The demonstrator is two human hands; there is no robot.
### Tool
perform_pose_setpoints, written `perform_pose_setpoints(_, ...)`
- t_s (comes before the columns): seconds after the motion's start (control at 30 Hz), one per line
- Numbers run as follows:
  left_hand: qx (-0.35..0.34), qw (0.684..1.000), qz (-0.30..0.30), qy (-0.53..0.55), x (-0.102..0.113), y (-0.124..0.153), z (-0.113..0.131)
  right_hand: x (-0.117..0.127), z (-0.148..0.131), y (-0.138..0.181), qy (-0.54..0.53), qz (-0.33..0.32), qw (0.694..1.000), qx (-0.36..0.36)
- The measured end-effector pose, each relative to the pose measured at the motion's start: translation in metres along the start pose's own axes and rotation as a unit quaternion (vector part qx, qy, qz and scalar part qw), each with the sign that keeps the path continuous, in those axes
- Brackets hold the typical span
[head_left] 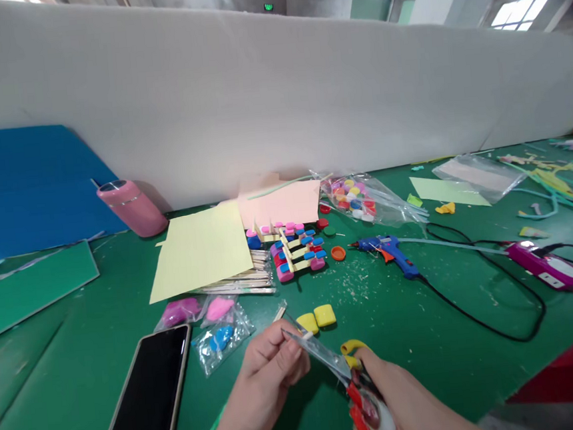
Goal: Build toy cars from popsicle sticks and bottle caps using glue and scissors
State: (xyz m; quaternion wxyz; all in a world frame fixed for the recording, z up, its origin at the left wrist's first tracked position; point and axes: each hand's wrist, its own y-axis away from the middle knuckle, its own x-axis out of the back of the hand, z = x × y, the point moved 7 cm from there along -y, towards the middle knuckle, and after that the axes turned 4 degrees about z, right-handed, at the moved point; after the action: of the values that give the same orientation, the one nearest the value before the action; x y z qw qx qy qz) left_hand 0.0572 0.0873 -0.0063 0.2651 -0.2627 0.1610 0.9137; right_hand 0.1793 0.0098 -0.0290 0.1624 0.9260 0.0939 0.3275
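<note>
My left hand is closed in a pinch around a thin pale wooden stick, most of it hidden by my fingers. In my right hand is a pair of scissors with red and yellow handles. Its blades point left and lie against the stick beside my left fingertips; whether they touch the wood I cannot tell. Just beyond the blades sit two yellow clay blocks. Farther back stands a small model of pale sticks with pink and blue clay pieces.
A blue glue gun lies right, its cord running to a magenta power strip. At left are a phone, bagged clay, yellow paper and a pink tumbler. A bag of colourful caps lies behind.
</note>
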Motion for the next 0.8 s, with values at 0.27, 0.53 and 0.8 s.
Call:
perform_pose_setpoints(0.27, -0.051, 0.991, 0.045, -0.117, 0.011, 0.0, 0.002, -0.004, 0.002, -0.002, -0.068, 0.021, 0.997, 0.005)
perform_pose_setpoints(0.53, -0.053, 0.99, 0.005, -0.128, 0.006, 0.004, -0.002, 0.012, -0.001, 0.003, 0.005, 0.071, 0.997, 0.009)
perform_pose_setpoints(0.8, -0.064, 0.975, 0.065, -0.204, 0.014, 0.001, 0.0, 0.007, -0.005, 0.004, -0.026, 0.057, 0.998, 0.025)
